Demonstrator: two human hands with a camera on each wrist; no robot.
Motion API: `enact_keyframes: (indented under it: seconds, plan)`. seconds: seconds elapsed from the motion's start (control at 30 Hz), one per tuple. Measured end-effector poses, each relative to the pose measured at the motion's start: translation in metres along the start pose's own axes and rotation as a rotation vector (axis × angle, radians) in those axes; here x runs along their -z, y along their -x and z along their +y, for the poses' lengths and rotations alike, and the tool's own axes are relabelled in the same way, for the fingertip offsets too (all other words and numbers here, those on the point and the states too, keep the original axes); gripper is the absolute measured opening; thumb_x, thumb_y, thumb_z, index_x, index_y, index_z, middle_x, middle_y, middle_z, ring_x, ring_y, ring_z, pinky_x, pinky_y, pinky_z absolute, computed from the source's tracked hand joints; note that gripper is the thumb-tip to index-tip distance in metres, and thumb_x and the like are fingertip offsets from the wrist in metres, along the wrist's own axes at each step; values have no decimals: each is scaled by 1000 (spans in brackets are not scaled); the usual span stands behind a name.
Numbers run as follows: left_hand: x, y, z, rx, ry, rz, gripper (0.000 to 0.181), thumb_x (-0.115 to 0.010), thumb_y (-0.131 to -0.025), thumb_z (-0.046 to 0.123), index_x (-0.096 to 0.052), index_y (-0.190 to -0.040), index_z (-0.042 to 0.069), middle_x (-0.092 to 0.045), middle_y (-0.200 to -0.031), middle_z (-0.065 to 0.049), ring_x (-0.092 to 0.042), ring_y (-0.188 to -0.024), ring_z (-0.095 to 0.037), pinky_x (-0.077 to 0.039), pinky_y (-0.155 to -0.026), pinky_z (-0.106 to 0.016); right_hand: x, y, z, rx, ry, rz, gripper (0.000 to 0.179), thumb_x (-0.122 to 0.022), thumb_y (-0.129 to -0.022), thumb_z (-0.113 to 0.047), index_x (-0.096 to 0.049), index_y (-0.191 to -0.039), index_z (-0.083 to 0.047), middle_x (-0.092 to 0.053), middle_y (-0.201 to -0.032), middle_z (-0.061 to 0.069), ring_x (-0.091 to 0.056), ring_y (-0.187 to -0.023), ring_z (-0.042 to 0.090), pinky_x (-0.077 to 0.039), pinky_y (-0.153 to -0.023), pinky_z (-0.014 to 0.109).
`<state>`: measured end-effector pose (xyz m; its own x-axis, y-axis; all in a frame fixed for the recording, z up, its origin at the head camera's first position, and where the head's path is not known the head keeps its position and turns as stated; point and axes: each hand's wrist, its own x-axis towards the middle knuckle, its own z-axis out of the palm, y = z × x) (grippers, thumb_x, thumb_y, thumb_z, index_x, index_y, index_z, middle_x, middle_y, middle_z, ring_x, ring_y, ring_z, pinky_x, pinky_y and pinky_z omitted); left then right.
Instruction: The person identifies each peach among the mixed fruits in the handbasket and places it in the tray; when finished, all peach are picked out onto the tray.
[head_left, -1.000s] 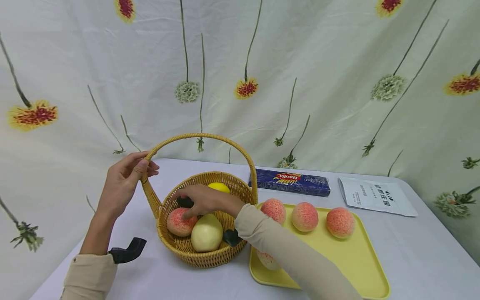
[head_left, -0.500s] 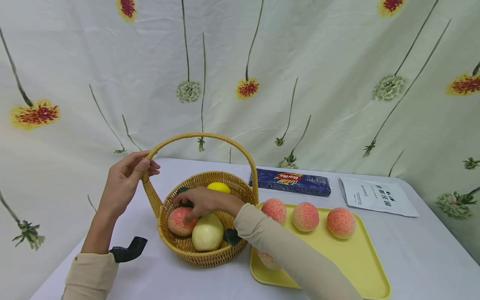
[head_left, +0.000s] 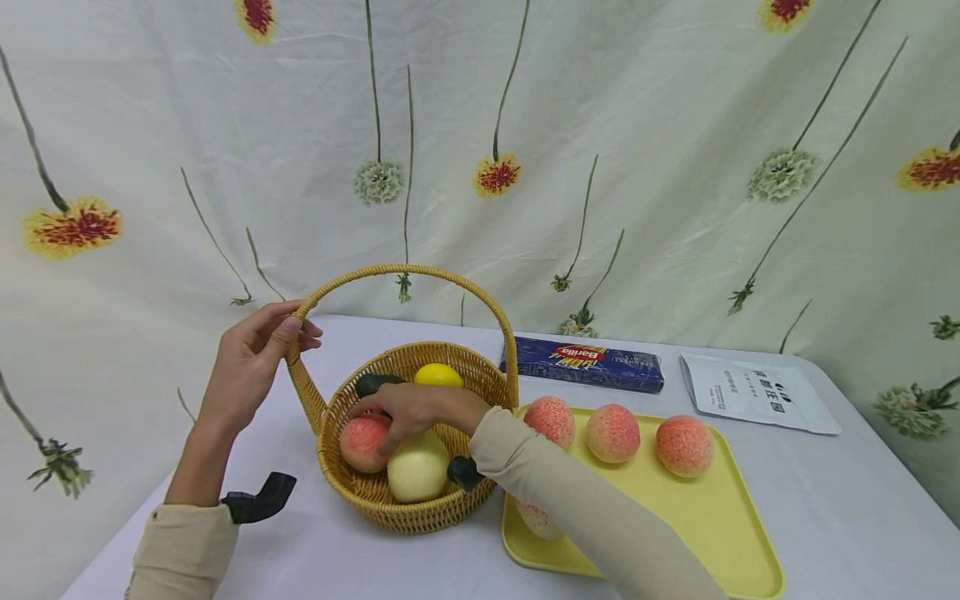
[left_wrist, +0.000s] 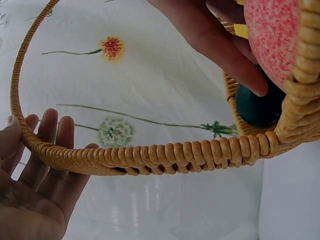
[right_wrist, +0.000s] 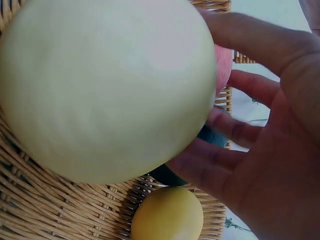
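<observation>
A wicker basket [head_left: 420, 521] stands on the table, its tall arched handle [head_left: 405, 269] upright. My left hand [head_left: 251, 358] pinches the handle's left side between thumb and fingers. Inside the basket, my right hand [head_left: 416, 407] grips a pink peach [head_left: 362, 443], the thumb on its right side and fingers on its far side. A large pale green fruit [head_left: 417, 473] lies beside the peach and hides part of the right fingers in the right wrist view. Beyond the hand are a dark green fruit [head_left: 373, 383] and a lemon [head_left: 438, 375].
Right of the basket is a yellow tray [head_left: 720, 525] with several peaches [head_left: 612, 433], one partly under the right sleeve. Behind it lie a blue Barilla box [head_left: 585, 364] and a white pouch [head_left: 761, 393]. A flowered cloth [head_left: 660, 167] hangs behind the table.
The right thumb has slid from the peach's top to its right side, and more of the dark green fruit shows behind the hand. The peach has shifted slightly; the left hand stays on the handle.
</observation>
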<state>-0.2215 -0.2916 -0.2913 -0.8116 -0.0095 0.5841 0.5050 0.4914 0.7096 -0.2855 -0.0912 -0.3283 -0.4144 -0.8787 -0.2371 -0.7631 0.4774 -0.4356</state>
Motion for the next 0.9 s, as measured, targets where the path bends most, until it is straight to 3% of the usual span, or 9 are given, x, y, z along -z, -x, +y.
enact_keyframes:
  seconds: [0.27,0.57,0.9]
  plan:
    - [0,1,1,14,-7,1,31,-47,-101,17,-55,-127,1,-65,-92,8,-67,-85,-4,-52,-78,-14,-1,2,3,-20,46,10,66,-75,-83,-27,-46,-141,-17,-56,-129,3,-51,-111,10,-41,-92,18]
    - [0,1,1,12,-12,5,32,-47,-101,17,-55,-127,0,-65,-92,7,-67,-85,-3,-52,-78,-14,-1,9,2,-80,-37,31,58,-79,-79,-26,-48,-128,-22,-55,-107,-4,-52,-94,8,-45,-78,19]
    - [-1,1,0,10,-15,6,31,-47,-101,17,-55,-127,1,-65,-92,7,-67,-85,-3,-52,-78,-14,-2,11,5,-78,-72,26,56,-81,-77,-29,-47,-121,-22,-54,-103,-5,-54,-90,9,-47,-73,19]
